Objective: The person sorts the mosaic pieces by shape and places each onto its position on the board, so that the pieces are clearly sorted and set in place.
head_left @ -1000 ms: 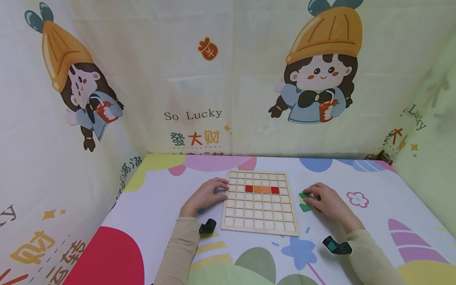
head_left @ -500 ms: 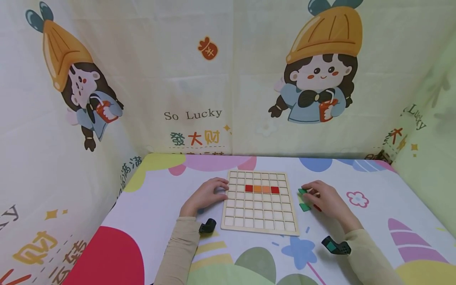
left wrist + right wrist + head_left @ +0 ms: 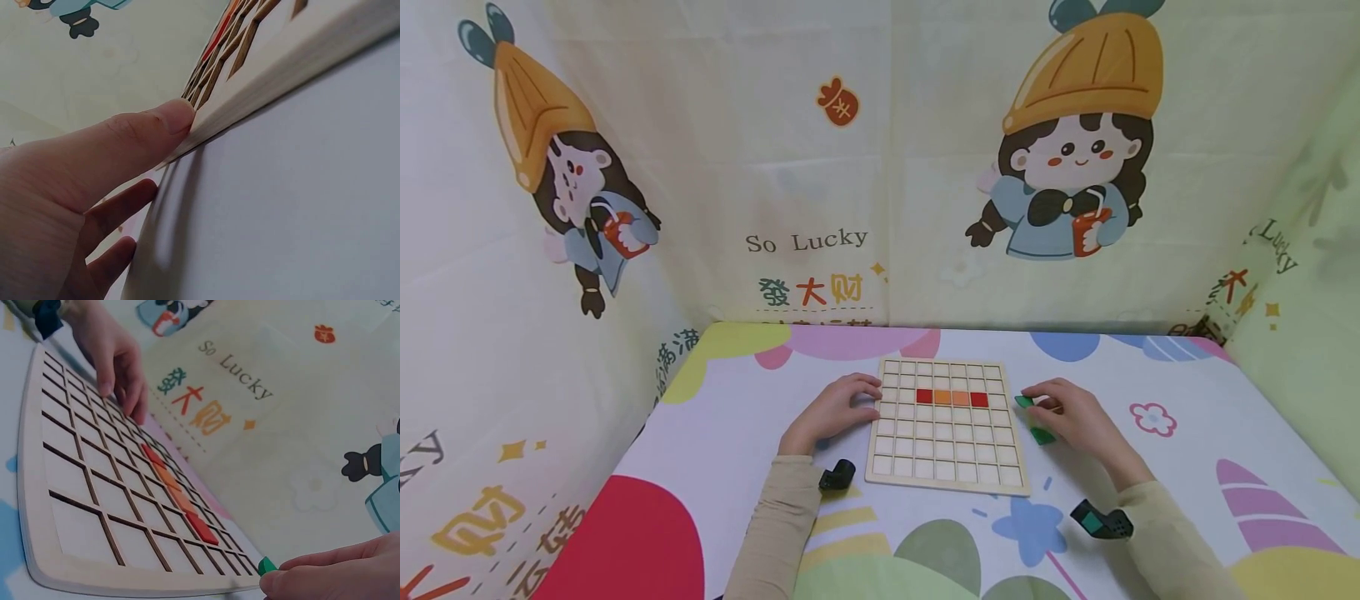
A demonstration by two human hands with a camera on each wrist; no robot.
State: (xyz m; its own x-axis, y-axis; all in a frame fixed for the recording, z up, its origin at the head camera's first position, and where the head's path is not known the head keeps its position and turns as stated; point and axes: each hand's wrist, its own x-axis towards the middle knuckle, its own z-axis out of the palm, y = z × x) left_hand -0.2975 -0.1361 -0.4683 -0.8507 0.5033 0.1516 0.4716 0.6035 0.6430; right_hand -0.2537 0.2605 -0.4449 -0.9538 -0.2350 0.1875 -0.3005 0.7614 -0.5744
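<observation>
A wooden grid board (image 3: 947, 485) lies flat on the table. One row holds a red tile (image 3: 924, 396), an orange tile (image 3: 942, 397), a paler orange tile (image 3: 961, 398) and another red tile (image 3: 979, 400), side by side. My left hand (image 3: 833, 410) rests against the board's left edge; its thumb (image 3: 175, 117) touches the rim in the left wrist view, with relaxed fingers. Just off the right edge, my right hand (image 3: 1078, 417) pinches a green tile (image 3: 266, 566) between thumb and fingers. Below that hand another green tile (image 3: 1042, 436) lies on the table, partly covered.
The table cover (image 3: 760, 400) is white with coloured prints. Printed cloth (image 3: 925, 192) hangs behind and at both sides. Black camera mounts sit at the left wrist (image 3: 837, 476) and the right wrist (image 3: 1101, 520).
My right hand has lifted the green tile from the group right of the board and carried it left toward the board's edge. The left hand and the board have stayed put.
</observation>
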